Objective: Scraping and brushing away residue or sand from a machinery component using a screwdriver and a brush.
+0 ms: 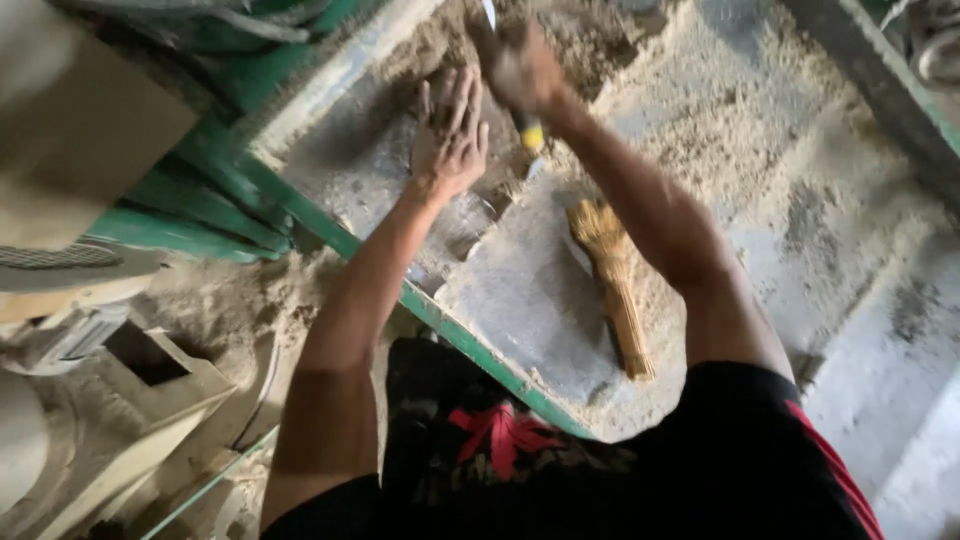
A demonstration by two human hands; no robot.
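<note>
The tool point(531, 135) is held in the right hand point(518, 68) near the top centre of the head view. Its visible part is a yellow and dark handle end pointing down toward the person, with a pale narrow part projecting above the fist at the top edge. The view is blurred, so the kind of tool cannot be told. The right grip is closed around the handle in a full fist.

The left hand point(450, 130) lies just beside the right, to its left. Its grip is open: fingers extended and spread, palm down, pressed flat on the dusty grey metal surface point(520, 290). It holds nothing.

Pale sawdust point(720, 130) covers much of this surface, thickest around the hands and toward the upper right.

A small straw hand broom point(612, 280) lies on the surface below the right forearm, well apart from both hands, with its bound end toward the person.

A green metal frame rail point(330, 235) runs diagonally along the left edge of the surface. Beyond it, at lower left, stands dust-coated beige machinery point(150, 390).
</note>
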